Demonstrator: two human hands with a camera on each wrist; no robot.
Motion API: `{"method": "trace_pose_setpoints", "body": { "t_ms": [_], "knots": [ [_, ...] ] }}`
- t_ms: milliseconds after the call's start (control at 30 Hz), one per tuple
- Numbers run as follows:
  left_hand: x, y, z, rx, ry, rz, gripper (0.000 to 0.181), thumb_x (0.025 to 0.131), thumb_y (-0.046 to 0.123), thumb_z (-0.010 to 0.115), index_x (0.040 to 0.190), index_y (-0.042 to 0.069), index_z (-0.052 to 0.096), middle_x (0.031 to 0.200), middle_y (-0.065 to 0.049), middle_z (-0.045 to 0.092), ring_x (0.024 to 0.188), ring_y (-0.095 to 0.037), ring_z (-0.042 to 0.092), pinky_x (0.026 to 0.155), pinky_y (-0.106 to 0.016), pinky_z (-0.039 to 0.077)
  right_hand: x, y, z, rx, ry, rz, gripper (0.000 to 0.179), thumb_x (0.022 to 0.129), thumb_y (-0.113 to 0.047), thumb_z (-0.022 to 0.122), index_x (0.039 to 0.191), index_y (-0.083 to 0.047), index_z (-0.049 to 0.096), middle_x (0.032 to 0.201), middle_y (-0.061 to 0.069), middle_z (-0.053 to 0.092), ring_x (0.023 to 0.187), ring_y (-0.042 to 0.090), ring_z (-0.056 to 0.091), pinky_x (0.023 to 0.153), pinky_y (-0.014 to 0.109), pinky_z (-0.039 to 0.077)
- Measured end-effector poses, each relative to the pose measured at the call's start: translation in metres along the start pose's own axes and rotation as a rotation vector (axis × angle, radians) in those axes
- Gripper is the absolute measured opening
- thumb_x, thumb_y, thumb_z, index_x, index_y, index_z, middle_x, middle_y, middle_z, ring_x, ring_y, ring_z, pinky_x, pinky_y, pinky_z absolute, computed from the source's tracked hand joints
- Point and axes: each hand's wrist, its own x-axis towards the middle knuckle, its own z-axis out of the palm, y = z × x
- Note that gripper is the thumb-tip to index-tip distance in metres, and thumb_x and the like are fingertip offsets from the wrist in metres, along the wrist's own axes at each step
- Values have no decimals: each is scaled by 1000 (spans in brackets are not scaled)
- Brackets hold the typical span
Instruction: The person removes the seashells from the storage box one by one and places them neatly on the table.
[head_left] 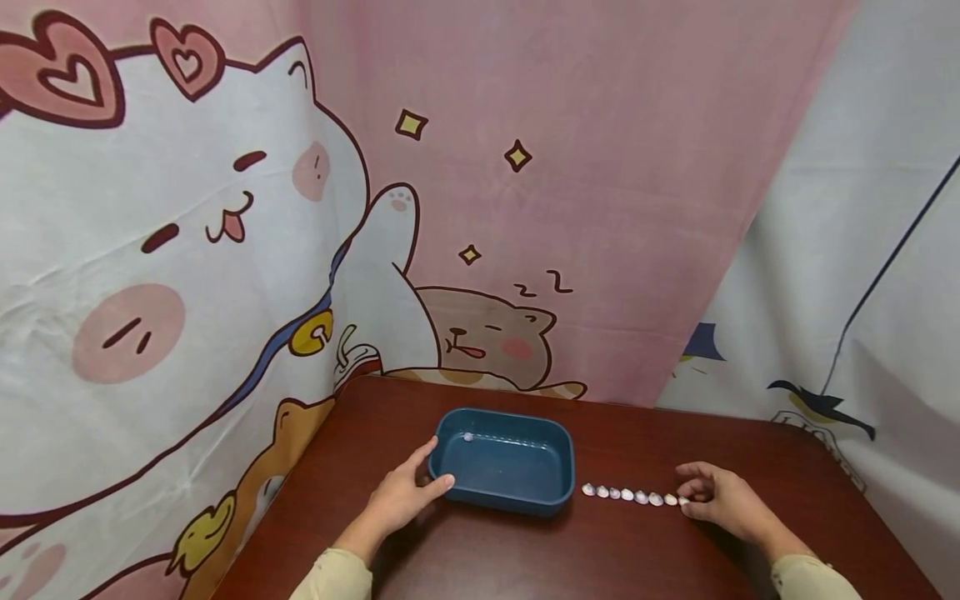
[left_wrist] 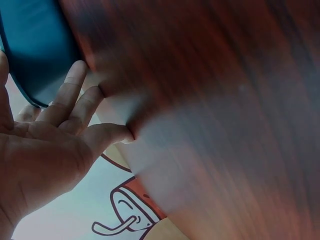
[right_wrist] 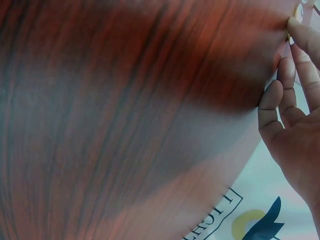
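A row of small pale seashells (head_left: 627,494) lies on the brown wooden table, to the right of a blue rectangular plastic box (head_left: 501,502). At the right end of that row, my right hand (head_left: 723,500) pinches a shell (head_left: 683,502) between thumb and fingertips, close to the tabletop. The right wrist view shows the thumb and fingers (right_wrist: 300,100) reaching down at the table, with the shell partly hidden. My left hand (head_left: 401,498) rests at the box's left end, thumb at the near corner and fingers spread along the outer wall. Inside the box lies one small pale shell (head_left: 468,437).
Dark reddish wood table (head_left: 637,567) spreads under everything. A cloth curtain (head_left: 600,167) printed with cartoon cats hangs behind and at the left. Whitish cloth (head_left: 885,292) with a bird print hangs on the right side.
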Motion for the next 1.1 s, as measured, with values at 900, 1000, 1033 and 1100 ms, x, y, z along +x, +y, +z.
{"method": "trace_pose_setpoints", "body": {
  "t_ms": [900, 1000, 1033, 1100],
  "knots": [
    [-2, 2, -1, -8, 6, -2, 82, 94, 59, 76, 164, 32, 43, 159, -17, 57, 136, -45, 62, 101, -79, 45, 3, -3, 1, 3, 4, 60, 62, 84, -9, 90, 137, 9, 61, 105, 7, 78, 88, 2, 70, 74, 22, 55],
    [-2, 2, -1, -7, 7, -7, 82, 94, 60, 76, 164, 33, 43, 159, -17, 57, 136, -46, 61, 102, -80, 44, 2, -2, 1, 8, 2, 50, 62, 84, -8, 90, 136, 10, 61, 105, 7, 78, 88, 1, 69, 73, 22, 55],
    [-2, 2, -1, -6, 9, -8, 82, 93, 60, 76, 164, 33, 43, 159, -17, 57, 136, -46, 61, 101, -80, 44, 2, -2, 1, 8, 3, 49, 62, 84, -8, 89, 136, 10, 61, 105, 7, 77, 88, 1, 69, 73, 22, 55],
    [-1, 2, 0, -3, 10, -11, 83, 93, 60, 76, 164, 33, 43, 159, -17, 57, 136, -46, 61, 101, -80, 44, 2, -2, 1, 9, 5, 46, 61, 84, -8, 89, 136, 10, 61, 105, 7, 77, 88, 1, 69, 73, 22, 55]
  ]
}}
